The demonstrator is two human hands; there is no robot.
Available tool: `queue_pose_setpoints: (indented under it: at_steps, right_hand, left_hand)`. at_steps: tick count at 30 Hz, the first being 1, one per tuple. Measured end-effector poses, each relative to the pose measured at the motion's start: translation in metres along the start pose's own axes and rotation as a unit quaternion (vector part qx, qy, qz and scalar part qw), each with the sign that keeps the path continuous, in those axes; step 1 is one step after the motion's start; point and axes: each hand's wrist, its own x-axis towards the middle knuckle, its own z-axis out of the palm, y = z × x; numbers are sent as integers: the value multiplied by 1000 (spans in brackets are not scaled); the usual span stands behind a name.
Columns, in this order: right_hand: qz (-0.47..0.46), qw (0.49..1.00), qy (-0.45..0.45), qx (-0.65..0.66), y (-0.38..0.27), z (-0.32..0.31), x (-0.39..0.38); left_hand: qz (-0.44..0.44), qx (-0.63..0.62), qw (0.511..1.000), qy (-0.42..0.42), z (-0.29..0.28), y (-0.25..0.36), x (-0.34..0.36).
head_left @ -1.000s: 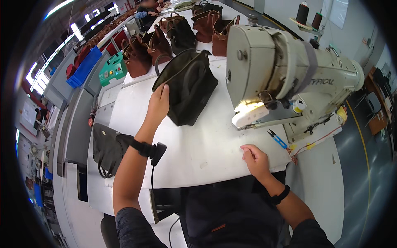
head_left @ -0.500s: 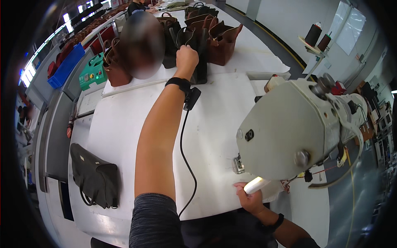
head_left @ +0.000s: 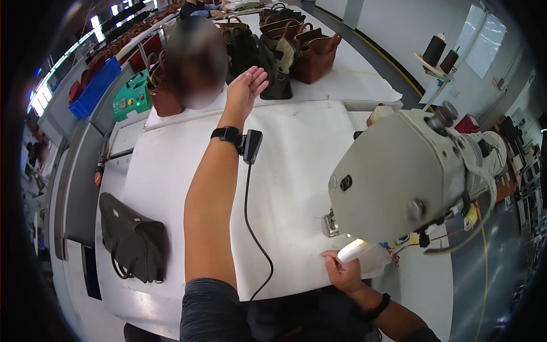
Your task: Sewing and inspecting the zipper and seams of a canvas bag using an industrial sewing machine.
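Note:
My left hand (head_left: pixel 247 88) is raised over the far part of the white worktable (head_left: pixel 285 154), its fingers stretched out with nothing in them. Just beyond and to its right stands a dark green handbag (head_left: pixel 277 77), apart from the hand. At the lower right, my right hand (head_left: pixel 345 276) rests near the table's front edge, below the sewing machine (head_left: pixel 387 176). The machine's lit lamp (head_left: pixel 352 249) covers some of its fingers; thumb and forefinger show slightly apart, with nothing visible in them. Another dark green handbag (head_left: pixel 134 239) lies on its side at the left.
Several handbags stand at the back, including a brown one (head_left: pixel 315 60) at right and another brown one (head_left: pixel 165 94) at left. A green box-shaped device (head_left: pixel 132 97) and a blue crate (head_left: pixel 96 88) are beyond the left edge. Thread cones (head_left: pixel 435 50) stand at right.
My left hand has let go of the dark green handbag at the back, opened, and drawn back slightly left. That bag now stands by itself among the others. My right hand has barely moved.

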Motion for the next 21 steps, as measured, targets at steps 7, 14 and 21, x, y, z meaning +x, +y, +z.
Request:
queue_pose_setpoints:
  at_steps: [7, 14, 21]
  right_hand:
    - [26, 998, 25, 56, -15, 1, 2]
    - [9, 996, 27, 88, 4, 8, 0]
    - [11, 990, -23, 139, 23, 6, 5]
  left_hand:
    - [-63, -14, 997, -45, 7, 101, -169]
    - [-86, -38, 993, 78, -30, 158, -373]
    - [-11, 51, 939, 341, -115, 185, -617]
